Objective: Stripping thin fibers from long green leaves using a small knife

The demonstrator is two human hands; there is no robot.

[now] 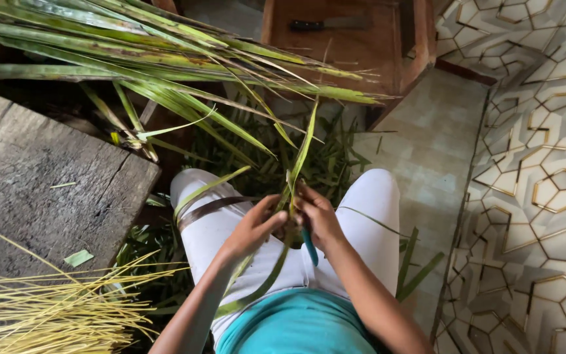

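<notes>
I sit with white-trousered knees apart, and both hands meet over my lap. My left hand (pixel 257 226) pinches a long green palm leaflet (pixel 304 147) that rises upward from my fingers. My right hand (pixel 319 216) grips the same leaflet and also holds a small tool with a teal handle (pixel 309 246) that points down; its blade is hidden. A peeled green strip (pixel 257 288) trails down across my thigh. A big palm frond (pixel 165 52) lies across the top left, above my knees.
A weathered wooden board (pixel 40 183) lies at left. A bundle of thin yellow leaf ribs (pixel 40 311) rests at bottom left. Green leaf scraps (pixel 335 157) cover the floor between my knees. A wooden stool carrying a knife (pixel 329 24) stands ahead. Patterned tiles (pixel 538 183) at right.
</notes>
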